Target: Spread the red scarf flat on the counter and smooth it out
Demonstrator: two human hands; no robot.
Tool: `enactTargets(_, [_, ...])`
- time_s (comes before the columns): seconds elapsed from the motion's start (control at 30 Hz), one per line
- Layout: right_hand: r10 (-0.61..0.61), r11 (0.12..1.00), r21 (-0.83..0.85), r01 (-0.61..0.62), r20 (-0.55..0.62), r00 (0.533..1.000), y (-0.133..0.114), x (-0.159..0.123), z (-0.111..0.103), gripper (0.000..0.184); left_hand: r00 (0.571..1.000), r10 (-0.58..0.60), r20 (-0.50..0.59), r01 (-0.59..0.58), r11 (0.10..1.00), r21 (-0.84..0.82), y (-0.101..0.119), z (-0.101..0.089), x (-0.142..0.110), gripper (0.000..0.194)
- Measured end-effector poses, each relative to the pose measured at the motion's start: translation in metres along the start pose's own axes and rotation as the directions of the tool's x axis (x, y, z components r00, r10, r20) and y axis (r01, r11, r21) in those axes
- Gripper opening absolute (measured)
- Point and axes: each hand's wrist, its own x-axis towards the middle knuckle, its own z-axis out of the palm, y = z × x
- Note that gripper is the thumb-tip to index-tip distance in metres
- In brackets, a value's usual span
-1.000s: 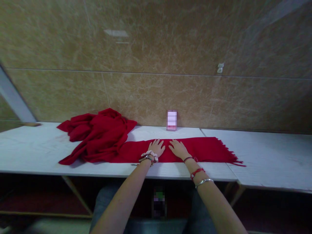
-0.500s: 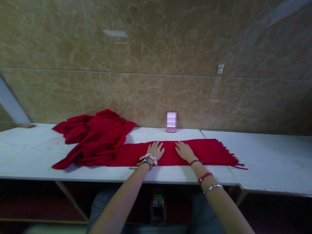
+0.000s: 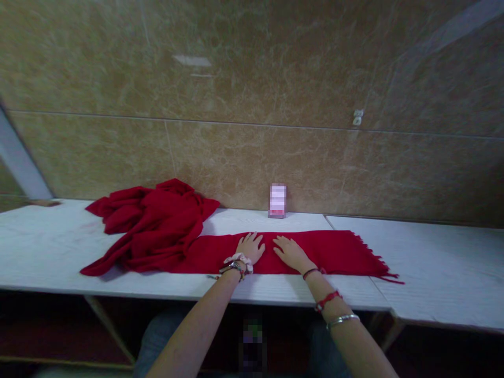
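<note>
Your R hand (image 3: 292, 254) is nearer your L hand (image 3: 251, 248) vs. prev. frame, both spread flat on red scarf (image 3: 334, 253). Blurred item (image 3: 277, 200) stands by wall (image 3: 236, 163).

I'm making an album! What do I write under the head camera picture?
Left hand and right hand rest palm-down on a fringed red cloth, bunched toward the left.

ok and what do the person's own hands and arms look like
The forearms show no sleeves. Behind the left hand are a pale pink fabric scrunchie and a silvery metal band; behind the right hand, a thin dark bracelet, a narrow red bracelet and a shiny silver bangle.
</note>
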Motion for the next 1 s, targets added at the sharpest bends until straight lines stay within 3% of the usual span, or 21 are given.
enactTargets(0.17, [0.262, 0.96, -0.081, -0.267, -0.07, 0.963, 0.023, -0.011, -0.009, 0.044, 1.0, 0.005, 0.005, -0.005, 1.0, 0.002, 0.0, 0.0, 0.0, 0.043])
enactTargets(0.23, [0.286, 0.951, -0.077, -0.298, -0.135, 0.949, 0.025, -0.012, -0.01, 0.044, 1.0, 0.002, 0.003, -0.002, 1.0, 0.002, 0.0, -0.001, -0.001, 0.043])
enactTargets(0.3, [0.186, 0.979, -0.052, -0.196, -0.157, 0.97, 0.02, -0.01, -0.009, 0.045, 1.0, 0.003, -0.006, -0.003, 1.0, -0.001, 0.0, -0.001, -0.001, 0.043])
enactTargets(0.37, [0.026, 0.999, -0.028, -0.029, -0.101, 0.995, 0.012, -0.007, -0.006, 0.045, 0.999, 0.04, -0.031, -0.04, 0.999, -0.006, 0.001, -0.001, -0.002, 0.042])
enactTargets(0.43, [-0.061, 0.998, -0.013, 0.06, -0.027, 0.998, 0.006, -0.005, -0.003, 0.045, 0.994, 0.095, -0.05, -0.095, 0.995, -0.007, 0.001, -0.002, -0.002, 0.042])
enactTargets(0.6, [0.092, 0.993, -0.072, -0.095, -0.04, 0.995, 0.012, -0.01, -0.003, 0.045, 0.997, 0.048, 0.056, -0.049, 0.999, 0.01, 0.001, -0.003, -0.002, 0.044])
enactTargets(0.77, [0.219, 0.971, -0.079, -0.225, -0.078, 0.973, 0.018, -0.005, -0.007, 0.045, 0.998, 0.042, 0.056, -0.043, 0.999, 0.015, 0.002, -0.003, -0.001, 0.046])
enactTargets(0.9, [0.128, 0.991, -0.021, -0.13, -0.083, 0.988, 0.002, 0.017, -0.008, 0.047, 1.0, -0.011, 0.007, 0.01, 1.0, 0.023, 0.002, -0.002, -0.001, 0.047])
enactTargets(1.0, [0.034, 0.999, -0.031, -0.034, -0.004, 0.999, -0.01, 0.028, -0.006, 0.046, 1.0, -0.028, -0.002, 0.028, 0.999, 0.031, 0.002, -0.001, -0.002, 0.046])
